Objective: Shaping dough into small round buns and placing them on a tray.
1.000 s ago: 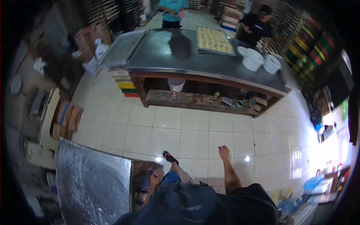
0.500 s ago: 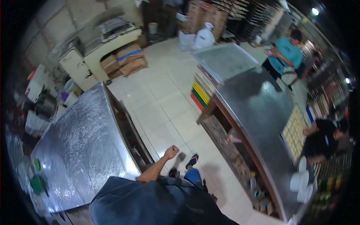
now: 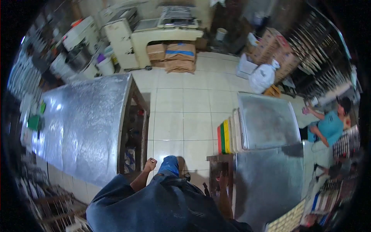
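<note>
My left hand point(image 3: 150, 165) hangs in front of my body with its fingers curled in; nothing shows in it. It is apart from the metal-topped table point(image 3: 87, 116) on my left, whose sheet is streaked with white. My right hand point(image 3: 223, 180) hangs low beside the near corner of the metal-topped table point(image 3: 268, 181) on my right. Dim light and blur hide how its fingers lie. A blue-clad leg point(image 3: 169, 165) of mine is stepping forward on the tiled floor point(image 3: 181, 120).
Large metal trays point(image 3: 266, 120) and coloured boards point(image 3: 224, 137) adjoin the right table. A cream machine point(image 3: 166, 34) stands ahead above brown sacks point(image 3: 180, 56). White bags point(image 3: 264, 75) and cartons point(image 3: 272, 50) lie far right. A person in teal point(image 3: 328, 127) stands beyond the right table.
My view has turned rightward to leftward, now facing the cream machine squarely, and I have stepped along the aisle. My right hand has come into view; my left hand has swung back nearer my body.
</note>
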Demonstrator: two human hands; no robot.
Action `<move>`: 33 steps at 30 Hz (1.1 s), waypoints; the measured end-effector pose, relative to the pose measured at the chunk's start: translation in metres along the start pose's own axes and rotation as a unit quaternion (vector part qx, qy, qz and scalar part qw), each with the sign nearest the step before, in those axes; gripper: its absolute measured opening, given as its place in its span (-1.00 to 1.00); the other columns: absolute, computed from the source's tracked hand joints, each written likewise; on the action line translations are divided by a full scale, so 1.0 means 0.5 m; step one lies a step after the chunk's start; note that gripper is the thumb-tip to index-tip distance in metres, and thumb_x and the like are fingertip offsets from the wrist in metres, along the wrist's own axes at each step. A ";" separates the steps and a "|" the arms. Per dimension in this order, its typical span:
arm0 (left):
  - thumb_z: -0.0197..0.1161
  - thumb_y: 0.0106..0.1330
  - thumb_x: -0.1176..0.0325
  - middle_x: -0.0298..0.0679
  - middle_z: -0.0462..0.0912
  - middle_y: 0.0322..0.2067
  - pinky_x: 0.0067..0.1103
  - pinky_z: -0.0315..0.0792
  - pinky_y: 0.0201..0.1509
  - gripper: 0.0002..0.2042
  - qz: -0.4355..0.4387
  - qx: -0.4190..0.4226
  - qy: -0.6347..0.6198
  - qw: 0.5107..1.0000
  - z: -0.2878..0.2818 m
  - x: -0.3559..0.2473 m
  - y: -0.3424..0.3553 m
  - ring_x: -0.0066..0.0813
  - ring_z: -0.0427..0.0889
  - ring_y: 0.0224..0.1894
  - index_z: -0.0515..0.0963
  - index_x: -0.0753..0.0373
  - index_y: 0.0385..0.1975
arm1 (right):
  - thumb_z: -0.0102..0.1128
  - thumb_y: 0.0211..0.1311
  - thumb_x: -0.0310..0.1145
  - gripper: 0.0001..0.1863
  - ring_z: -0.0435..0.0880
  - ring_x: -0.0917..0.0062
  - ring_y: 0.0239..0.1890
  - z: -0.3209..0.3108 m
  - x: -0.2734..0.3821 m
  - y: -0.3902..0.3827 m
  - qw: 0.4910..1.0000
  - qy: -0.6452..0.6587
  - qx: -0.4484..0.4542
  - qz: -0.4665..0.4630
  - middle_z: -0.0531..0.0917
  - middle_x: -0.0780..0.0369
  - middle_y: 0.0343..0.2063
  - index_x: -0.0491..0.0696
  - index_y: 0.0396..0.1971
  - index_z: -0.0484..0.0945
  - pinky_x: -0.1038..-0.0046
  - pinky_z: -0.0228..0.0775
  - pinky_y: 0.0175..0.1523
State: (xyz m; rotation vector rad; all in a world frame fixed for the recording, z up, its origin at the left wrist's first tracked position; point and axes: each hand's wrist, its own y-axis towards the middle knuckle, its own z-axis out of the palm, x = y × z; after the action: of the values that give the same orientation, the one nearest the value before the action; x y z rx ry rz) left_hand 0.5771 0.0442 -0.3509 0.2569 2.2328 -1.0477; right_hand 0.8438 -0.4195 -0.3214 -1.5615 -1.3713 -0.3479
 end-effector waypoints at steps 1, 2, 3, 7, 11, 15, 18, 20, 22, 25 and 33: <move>0.21 0.07 0.16 0.03 0.63 -0.44 -0.40 0.49 -0.17 -0.70 0.036 -0.012 0.000 0.999 0.011 -0.007 -0.004 -0.08 0.63 -0.29 0.53 0.30 -0.39 | 0.10 0.22 -0.10 -0.62 0.56 0.56 -0.63 0.003 0.061 0.056 0.999 0.012 0.035 0.000 0.60 0.19 -0.61 -0.19 -0.40 0.54 0.47 0.44 -0.53; 0.21 0.07 0.16 0.03 0.63 -0.44 -0.40 0.49 -0.17 -0.70 0.023 -0.051 -0.005 0.998 0.021 -0.014 -0.007 -0.08 0.63 -0.29 0.53 0.30 -0.39 | 0.04 0.26 -0.11 -0.58 0.62 0.50 -0.57 0.008 0.111 0.102 0.998 0.030 0.062 -0.009 0.62 0.14 -0.56 -0.26 -0.32 0.53 0.49 0.51 -0.46; 0.21 0.06 0.16 0.04 0.63 -0.45 -0.40 0.49 -0.16 -0.69 0.085 -0.048 0.066 0.993 0.032 -0.022 -0.008 -0.08 0.63 -0.28 0.53 0.31 -0.39 | 0.04 0.26 -0.11 -0.58 0.62 0.50 -0.57 0.020 0.151 0.139 0.996 0.009 0.088 -0.002 0.62 0.14 -0.56 -0.26 -0.32 0.53 0.49 0.51 -0.46; 0.19 0.05 0.10 0.04 0.63 -0.39 -0.41 0.49 -0.13 -0.67 -0.013 -0.078 0.096 0.992 0.036 -0.080 0.040 -0.07 0.62 -0.24 0.57 0.30 -0.50 | 0.02 0.26 -0.09 -0.58 0.58 0.48 -0.52 0.109 0.254 0.306 0.983 0.022 0.110 -0.145 0.60 0.20 -0.50 -0.20 -0.27 0.54 0.45 0.47 -0.44; 0.10 0.09 0.05 0.07 0.62 -0.32 -0.34 0.44 -0.03 -0.62 -0.135 0.067 0.142 0.978 -0.011 -0.215 0.199 -0.08 0.58 -0.13 0.62 0.30 -0.48 | -0.09 0.30 -0.08 -0.58 0.51 0.41 -0.45 0.178 0.311 0.417 0.947 -0.205 0.125 -0.214 0.54 0.17 -0.39 -0.12 -0.09 0.46 0.34 0.40 -0.35; 0.13 0.09 0.03 0.13 0.51 -0.09 -0.34 0.36 0.11 -0.48 -0.001 -0.069 0.114 0.991 -0.065 -0.443 0.419 0.03 0.46 0.03 0.48 0.37 -0.10 | -0.10 0.28 -0.09 -0.57 0.50 0.35 -0.40 0.185 0.408 0.557 0.885 -0.389 0.151 -0.208 0.53 0.14 -0.34 -0.09 -0.04 0.45 0.29 0.38 -0.28; 0.18 0.09 0.10 0.06 0.60 -0.26 -0.36 0.46 -0.09 -0.60 0.052 -0.130 -0.013 0.990 -0.097 -0.647 0.576 0.03 0.56 -0.15 0.50 0.32 -0.22 | -0.06 0.24 -0.11 -0.59 0.52 0.31 -0.37 0.184 0.513 0.697 0.903 -0.359 0.174 -0.159 0.55 0.13 -0.33 -0.08 -0.06 0.47 0.27 0.39 -0.25; 0.19 0.10 0.14 0.01 0.62 -0.31 -0.39 0.46 -0.12 -0.66 0.049 -0.111 -0.047 0.992 -0.113 -0.773 0.679 -0.10 0.60 -0.19 0.51 0.29 -0.26 | -0.03 0.21 -0.12 -0.59 0.53 0.29 -0.35 0.195 0.596 0.790 0.914 -0.335 0.178 -0.146 0.56 0.12 -0.33 -0.08 -0.07 0.48 0.26 0.39 -0.24; 0.18 0.12 0.19 0.00 0.62 -0.32 -0.41 0.46 -0.13 -0.69 0.054 -0.096 -0.038 0.993 -0.123 -0.867 0.771 -0.15 0.60 -0.20 0.51 0.28 -0.26 | -0.01 0.19 -0.13 -0.60 0.54 0.27 -0.33 0.214 0.673 0.869 0.916 -0.329 0.181 -0.143 0.58 0.11 -0.32 -0.08 -0.09 0.50 0.25 0.40 -0.22; 0.13 0.18 0.39 -0.11 0.60 -0.33 -0.51 0.47 -0.17 -0.80 0.174 -0.160 -0.109 0.966 -0.110 -0.946 0.881 -0.34 0.60 -0.22 0.47 0.28 -0.22 | 0.04 0.15 -0.15 -0.61 0.56 0.23 -0.30 0.265 0.771 0.973 0.912 -0.346 0.169 -0.141 0.60 0.10 -0.32 -0.08 -0.11 0.52 0.24 0.40 -0.20; 0.11 0.23 0.31 -0.19 0.53 -0.38 -0.54 0.42 -0.36 -0.74 -0.030 -0.076 -0.216 0.973 -0.094 -0.984 0.993 -0.52 0.50 -0.38 0.41 0.34 -0.17 | -0.07 0.25 -0.05 -0.62 0.61 0.23 -0.47 0.445 1.087 1.345 0.861 -0.319 -0.041 -0.394 0.60 0.10 -0.54 -0.09 -0.47 0.45 0.19 0.46 -0.29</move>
State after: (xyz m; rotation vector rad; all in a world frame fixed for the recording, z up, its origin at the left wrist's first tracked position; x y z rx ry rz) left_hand 1.1452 0.4534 -0.3243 -0.0985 1.9190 -0.8597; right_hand 1.5193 0.1641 -0.3403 -1.1357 -2.5456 -0.3883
